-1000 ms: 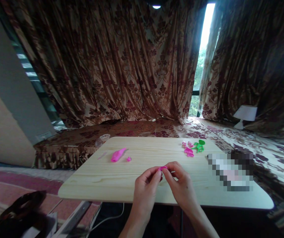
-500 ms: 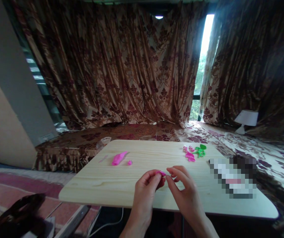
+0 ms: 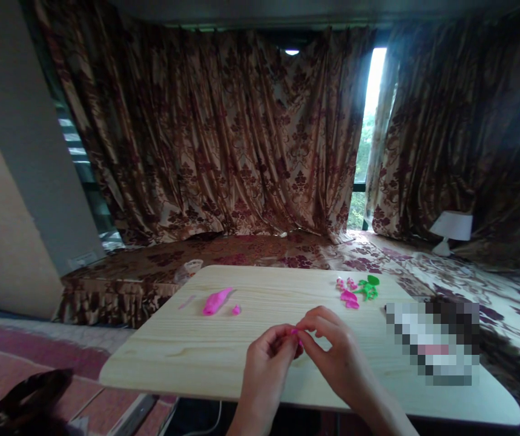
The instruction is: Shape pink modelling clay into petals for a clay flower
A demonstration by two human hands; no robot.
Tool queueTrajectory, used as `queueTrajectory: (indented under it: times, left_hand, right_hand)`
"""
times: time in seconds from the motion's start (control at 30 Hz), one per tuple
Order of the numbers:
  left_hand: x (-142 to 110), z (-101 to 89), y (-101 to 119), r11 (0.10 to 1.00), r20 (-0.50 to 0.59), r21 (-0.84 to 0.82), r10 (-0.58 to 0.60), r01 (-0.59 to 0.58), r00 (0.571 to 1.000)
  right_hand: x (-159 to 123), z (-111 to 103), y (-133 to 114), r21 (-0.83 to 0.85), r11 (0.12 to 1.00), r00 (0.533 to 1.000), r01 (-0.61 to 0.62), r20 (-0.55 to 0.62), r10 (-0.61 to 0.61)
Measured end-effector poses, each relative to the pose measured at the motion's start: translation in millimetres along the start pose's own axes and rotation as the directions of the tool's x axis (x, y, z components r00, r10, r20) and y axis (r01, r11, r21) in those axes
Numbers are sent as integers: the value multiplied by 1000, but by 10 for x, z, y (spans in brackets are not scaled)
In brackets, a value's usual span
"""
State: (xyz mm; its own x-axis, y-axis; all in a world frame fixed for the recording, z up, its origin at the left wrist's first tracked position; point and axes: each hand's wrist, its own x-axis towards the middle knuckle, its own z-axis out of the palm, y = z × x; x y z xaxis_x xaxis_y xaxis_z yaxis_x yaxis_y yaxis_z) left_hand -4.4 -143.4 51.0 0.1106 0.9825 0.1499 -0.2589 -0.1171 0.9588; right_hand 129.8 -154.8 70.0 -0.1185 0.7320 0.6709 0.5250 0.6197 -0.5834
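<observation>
Over the near part of the table, my left hand pinches a small pink piece of modelling clay between thumb and fingertips. From the other side, the closed thumb and index finger of my right hand meet on the same piece. Fingertips hide much of its shape. Farther off to the left lie a larger pink lump of clay and a tiny pink bit. At the back right, pink petal-like pieces lie beside green leaf-like pieces and small pink-and-white pieces.
The pale wooden table has rounded corners. A blurred-out flat object rests along its right side. Behind the table's back left edge stands a clear plastic container. A white lamp is on the patterned ledge near the curtains.
My right fingertips parted slightly from the pink piece half a second ago and are now back on it. My left hand keeps its pinch. The whole view has tilted upward.
</observation>
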Motion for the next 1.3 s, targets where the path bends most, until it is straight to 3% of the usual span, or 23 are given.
queueTrajectory:
  times: [0.33, 0.73, 0.97, 1.13, 1.3]
  left_hand:
    - [-8, -62, -51, 989, -9, -128, -70, 69, 997]
    - [20, -11, -16, 973, -47, -222, -80, 67, 996]
    - [24, 24, 15, 966, -38, -249, -81, 69, 996]
    - [-19, 60, 85, 961, -75, -269, -86, 62, 993]
    - [-20, 43, 81, 968, -81, -249, -66, 44, 994]
  right_hand:
    - [-23, -19, -46, -31, 993, 993, 110, -40, -111]
    - [-109, 34, -5, -95, 990, 994, 103, -36, -107]
    - [-82, 47, -24, -81, 990, 987, 116, -102, -124]
    - [-46, 53, -44, -60, 990, 990, 129, -45, -132]
    - [-45, 68, -55, -27, 992, 989, 124, -77, -126]
